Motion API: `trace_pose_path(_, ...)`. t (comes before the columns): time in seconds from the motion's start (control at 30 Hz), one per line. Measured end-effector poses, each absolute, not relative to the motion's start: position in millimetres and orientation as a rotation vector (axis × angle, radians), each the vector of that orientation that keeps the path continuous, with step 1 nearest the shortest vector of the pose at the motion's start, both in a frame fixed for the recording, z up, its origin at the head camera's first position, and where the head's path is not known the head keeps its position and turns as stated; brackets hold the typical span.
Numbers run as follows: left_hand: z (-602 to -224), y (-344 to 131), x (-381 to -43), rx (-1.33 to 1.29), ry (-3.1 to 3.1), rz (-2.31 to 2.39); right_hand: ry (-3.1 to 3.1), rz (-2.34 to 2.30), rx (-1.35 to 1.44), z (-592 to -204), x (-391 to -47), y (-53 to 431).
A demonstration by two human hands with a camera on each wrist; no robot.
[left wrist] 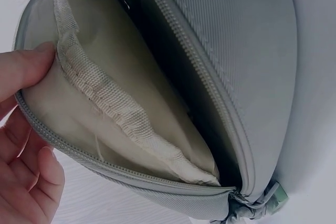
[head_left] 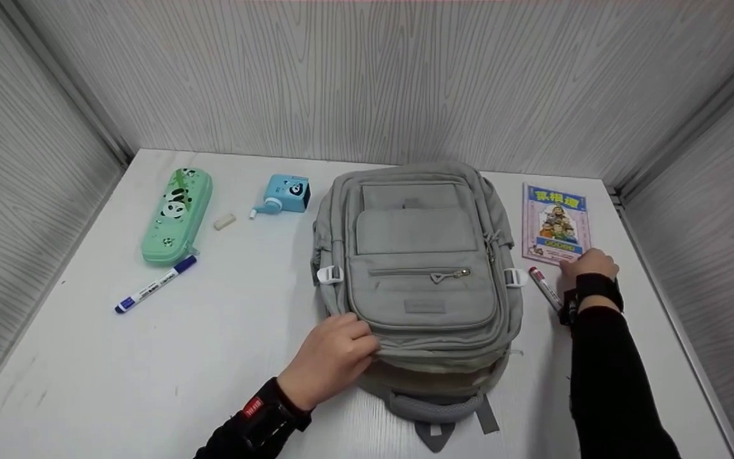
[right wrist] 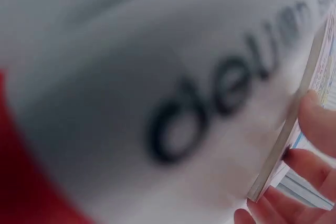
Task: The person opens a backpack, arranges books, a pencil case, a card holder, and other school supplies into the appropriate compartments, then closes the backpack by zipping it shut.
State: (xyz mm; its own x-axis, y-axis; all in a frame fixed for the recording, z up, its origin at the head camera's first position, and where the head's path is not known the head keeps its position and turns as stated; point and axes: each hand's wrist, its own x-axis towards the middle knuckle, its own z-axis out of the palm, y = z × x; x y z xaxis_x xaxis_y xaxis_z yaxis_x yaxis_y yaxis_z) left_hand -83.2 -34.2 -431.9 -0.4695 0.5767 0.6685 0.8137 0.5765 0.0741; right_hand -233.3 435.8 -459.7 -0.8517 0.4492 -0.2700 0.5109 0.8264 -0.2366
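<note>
A grey backpack [head_left: 421, 229] lies on the table, its top handle toward the person. My left hand [head_left: 335, 347] pinches the zippered edge of its main compartment. The left wrist view shows that compartment unzipped, with a pale lining [left wrist: 115, 56] and an elastic-edged inner pocket; the thumb rests inside the flap and the other fingers are outside. My right hand [head_left: 589, 266] grips the lower right corner of a pink and blue booklet [head_left: 556, 223]. In the right wrist view, thumb and fingers hold the booklet's edge [right wrist: 281, 150]. A red-capped marker [head_left: 545, 289] lies beside that wrist.
Left of the backpack are a green panda pencil case [head_left: 176, 217], a blue marker [head_left: 155, 285], a small eraser [head_left: 224, 222] and a blue crank pencil sharpener [head_left: 287, 193]. Wood-grain walls [head_left: 367, 76] enclose the table [head_left: 246, 382] at the back and sides.
</note>
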Motion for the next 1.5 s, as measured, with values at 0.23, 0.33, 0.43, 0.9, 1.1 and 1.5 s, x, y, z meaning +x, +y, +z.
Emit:
trace_pose_path(0.23, -433, -35, -80, -1.115, -2.195, -0.532, 2.667, -0.638, 0.913, -450, -224, 436)
trace_pose_path(0.33, -433, -35, -78, -1.12, -2.192, -0.535, 2.594, -0.733, 0.975, -446, -219, 439)
trace_pose_path(0.43, -433, -35, -76, -1.124, -2.196, -0.541, 2.522, -0.784, 1.005, -442, -215, 441)
trace_pose_path(0.9, -435, -35, -78, -1.122, -2.216, -0.534, 2.596, -0.974, 1.028, -450, -220, 441)
trace_pose_path(1.1, -436, -33, -80, -1.119, -2.2, -0.542, 2.374, -1.772, 1.217, -438, -222, 440)
trace_pose_path(1.5, -413, -26, -97, -1.02, -2.133, -0.416, 1.792, -2.829, 0.705, -363, -131, 426)
